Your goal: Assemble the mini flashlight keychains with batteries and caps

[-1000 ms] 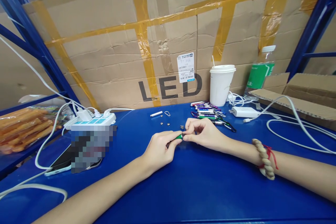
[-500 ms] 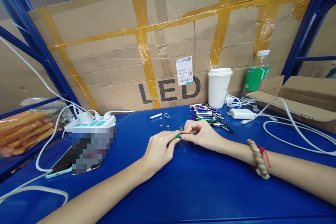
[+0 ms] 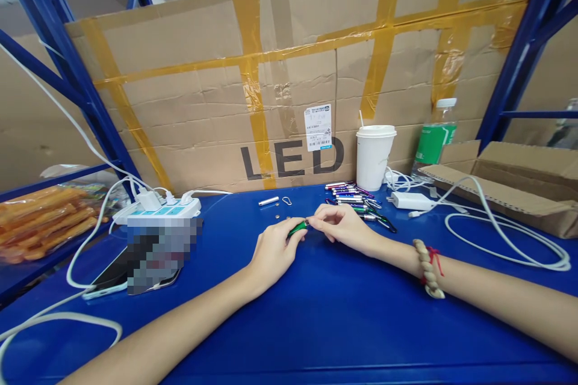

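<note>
My left hand (image 3: 274, 252) is closed around a small green flashlight tube (image 3: 297, 228), which points right between thumb and fingers. Its right end meets the pinched fingertips of my right hand (image 3: 345, 227). A tiny dark and silvery bit shows at that end, too small to make out. Just beyond my left hand lie small round button cells (image 3: 277, 217) on the blue tabletop (image 3: 334, 319). Behind them are a silver flashlight tube (image 3: 268, 201) and a small carabiner clip (image 3: 286, 201). Past my right hand sits a pile of coloured mini flashlights (image 3: 354, 194) with clips.
A white paper cup (image 3: 374, 159), a green-labelled bottle (image 3: 433, 141) and a white charger (image 3: 410, 201) with cable stand at the back right, near an open carton (image 3: 519, 174). To the left are a power strip (image 3: 158, 212) and phones (image 3: 108, 271). A large cardboard sheet (image 3: 194, 126) closes the back.
More of the green tube shows between my left fingers. My right fingertips have shifted slightly at its end. The whole view has tilted a little upward.
</note>
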A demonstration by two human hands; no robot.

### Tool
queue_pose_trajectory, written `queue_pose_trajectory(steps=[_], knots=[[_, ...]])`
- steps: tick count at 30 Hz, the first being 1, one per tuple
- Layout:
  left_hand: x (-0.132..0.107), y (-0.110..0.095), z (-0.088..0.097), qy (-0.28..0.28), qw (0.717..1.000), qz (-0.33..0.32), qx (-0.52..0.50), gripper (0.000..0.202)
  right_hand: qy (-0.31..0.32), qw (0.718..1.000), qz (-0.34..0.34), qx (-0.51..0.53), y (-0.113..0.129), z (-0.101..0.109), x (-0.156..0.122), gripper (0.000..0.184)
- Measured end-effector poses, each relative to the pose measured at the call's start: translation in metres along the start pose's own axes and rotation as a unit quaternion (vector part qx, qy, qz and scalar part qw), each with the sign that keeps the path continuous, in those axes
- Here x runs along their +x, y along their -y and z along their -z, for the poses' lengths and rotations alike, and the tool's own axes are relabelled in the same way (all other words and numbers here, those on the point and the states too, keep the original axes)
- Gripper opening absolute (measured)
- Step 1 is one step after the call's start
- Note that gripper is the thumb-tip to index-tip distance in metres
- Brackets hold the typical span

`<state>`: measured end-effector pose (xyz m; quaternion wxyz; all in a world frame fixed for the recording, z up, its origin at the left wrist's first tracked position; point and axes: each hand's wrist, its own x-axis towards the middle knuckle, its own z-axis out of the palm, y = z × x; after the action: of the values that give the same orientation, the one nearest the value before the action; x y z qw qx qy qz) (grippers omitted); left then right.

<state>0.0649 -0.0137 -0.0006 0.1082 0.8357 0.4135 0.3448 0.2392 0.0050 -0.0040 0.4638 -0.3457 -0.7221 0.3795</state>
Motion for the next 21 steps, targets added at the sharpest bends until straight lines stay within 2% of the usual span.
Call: queue_pose_trajectory(steps=[5, 8, 10, 13, 16, 21], knots=[[0.002, 0.002, -0.001, -0.003, 0.998, 0.049, -0.044, 0.023, -0.005, 0.999, -0.001, -0.037, -0.003, -0.001, 0.000, 0.032], [0.003, 0.002, -0.001, -0.006, 0.997, 0.063, -0.047, 0.021, -0.032, 0.994, 0.004, -0.104, -0.005, 0.003, 0.001, 0.034], [0.004, 0.002, -0.001, -0.009, 0.997, 0.065, -0.049, 0.020, -0.075, 0.977, 0.019, -0.197, -0.006, 0.007, 0.002, 0.030], [0.004, 0.001, 0.000, -0.013, 0.996, 0.067, -0.057, 0.020, -0.108, 0.932, 0.020, -0.346, -0.006, 0.012, 0.003, 0.027], [0.004, 0.001, 0.000, -0.013, 0.995, 0.080, -0.066, 0.021, -0.077, 0.903, -0.006, -0.422, -0.005, 0.013, 0.002, 0.032], [0.004, 0.003, -0.001, -0.013, 0.992, 0.096, -0.087, 0.022, -0.028, 0.874, -0.011, -0.485, -0.004, 0.009, 0.000, 0.039]])
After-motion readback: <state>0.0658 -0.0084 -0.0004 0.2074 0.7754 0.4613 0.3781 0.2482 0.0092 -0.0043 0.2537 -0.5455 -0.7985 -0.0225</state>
